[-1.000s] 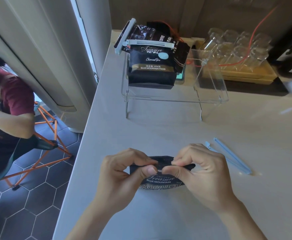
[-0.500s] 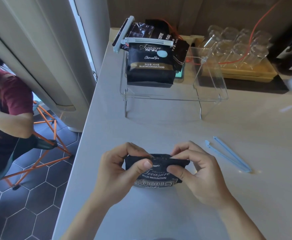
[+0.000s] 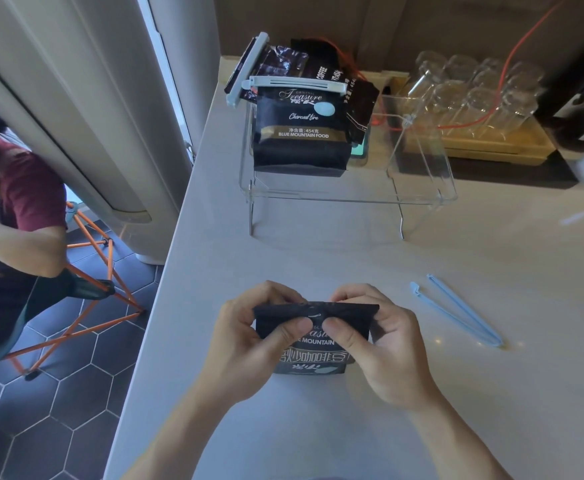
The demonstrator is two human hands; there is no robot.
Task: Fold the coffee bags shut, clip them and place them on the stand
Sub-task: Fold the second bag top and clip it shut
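Note:
A black coffee bag (image 3: pixel 313 360) stands on the counter in front of me, its top edge folded over. My left hand (image 3: pixel 249 344) pinches the fold's left half and my right hand (image 3: pixel 380 348) pinches its right half, thumbs nearly touching in the middle. An open light-blue bag clip (image 3: pixel 457 315) lies on the counter to the right of my right hand. Further back stands a clear acrylic stand (image 3: pixel 418 168). On its left part sits a clipped black coffee bag (image 3: pixel 301 133), with a second clipped bag (image 3: pixel 280 64) leaning behind it.
A tray of upturned glasses (image 3: pixel 474 98) sits behind the stand at the right, with an orange cable across it. The counter's left edge (image 3: pixel 159 282) drops to a tiled floor. A seated person (image 3: pixel 10 216) and an orange-legged stool are at far left.
The bag has been raised more upright and its folded top flattened out wider. Both hands have shifted apart slightly along the fold. The clip has not moved.

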